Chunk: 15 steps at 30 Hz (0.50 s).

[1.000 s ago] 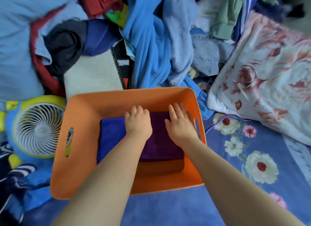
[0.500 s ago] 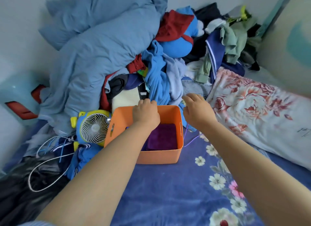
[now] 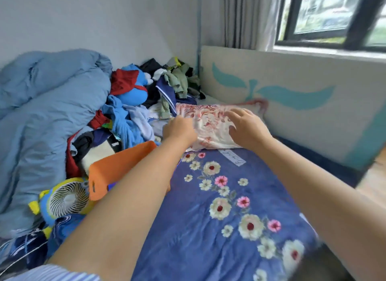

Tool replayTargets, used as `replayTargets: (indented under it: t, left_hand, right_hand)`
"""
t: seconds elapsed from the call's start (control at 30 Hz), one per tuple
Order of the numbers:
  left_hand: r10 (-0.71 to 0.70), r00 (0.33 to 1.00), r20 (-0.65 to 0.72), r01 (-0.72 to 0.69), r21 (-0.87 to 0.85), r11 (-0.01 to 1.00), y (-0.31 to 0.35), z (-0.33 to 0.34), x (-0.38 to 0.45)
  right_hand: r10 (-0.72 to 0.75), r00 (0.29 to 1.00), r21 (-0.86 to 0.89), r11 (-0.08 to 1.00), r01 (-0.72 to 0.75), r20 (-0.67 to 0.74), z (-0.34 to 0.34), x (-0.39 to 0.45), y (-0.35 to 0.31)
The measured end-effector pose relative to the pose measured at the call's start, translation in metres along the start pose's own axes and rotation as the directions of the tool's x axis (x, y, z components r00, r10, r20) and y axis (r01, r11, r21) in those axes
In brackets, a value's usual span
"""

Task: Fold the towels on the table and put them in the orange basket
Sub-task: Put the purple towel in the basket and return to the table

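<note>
Our hands have left the orange basket (image 3: 117,167), which now sits low left behind our left forearm, towels hidden. Left hand (image 3: 179,129) hovers loosely curled, right hand (image 3: 245,127) spread wide, both empty above the floral pillow (image 3: 211,121).

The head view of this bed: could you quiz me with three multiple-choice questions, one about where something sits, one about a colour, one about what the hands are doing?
1. The small fan sits
A. left of the orange basket
B. on the pillow
C. on the windowsill

2. The bedsheet under the flowers is
A. green
B. blue
C. white

3. The right hand is
A. gripping a towel
B. open above the floral pillow
C. inside the basket

Answers: 1 A, the fan touches the basket's left side. 2 B, blue cloth with flowers. 3 B, fingers spread, holding nothing.
</note>
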<state>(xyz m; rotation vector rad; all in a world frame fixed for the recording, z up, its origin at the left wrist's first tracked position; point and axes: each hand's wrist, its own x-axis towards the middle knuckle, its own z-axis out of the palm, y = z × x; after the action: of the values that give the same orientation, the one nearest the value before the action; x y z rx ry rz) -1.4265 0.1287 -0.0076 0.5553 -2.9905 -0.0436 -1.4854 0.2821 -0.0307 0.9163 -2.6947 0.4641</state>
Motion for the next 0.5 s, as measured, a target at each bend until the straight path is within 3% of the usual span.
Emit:
replayTargets:
  t: [0.2,0.5]
  left_hand:
    - [0.339,0.941,0.006,-0.338,-0.074,0.938,0.154,-0.001,-0.066]
    - [0.741,0.671,-0.01,-0.732,-0.162,0.661,0.435,0.003,-0.197]
  right_hand:
    - [0.319,0.946,-0.121,0.938,-0.325,-0.062,-0.083,-0.137,0.09]
    - [0.724,0.664,-0.163,0.643,-0.748,-0.188,-0.203,-0.36,0.25]
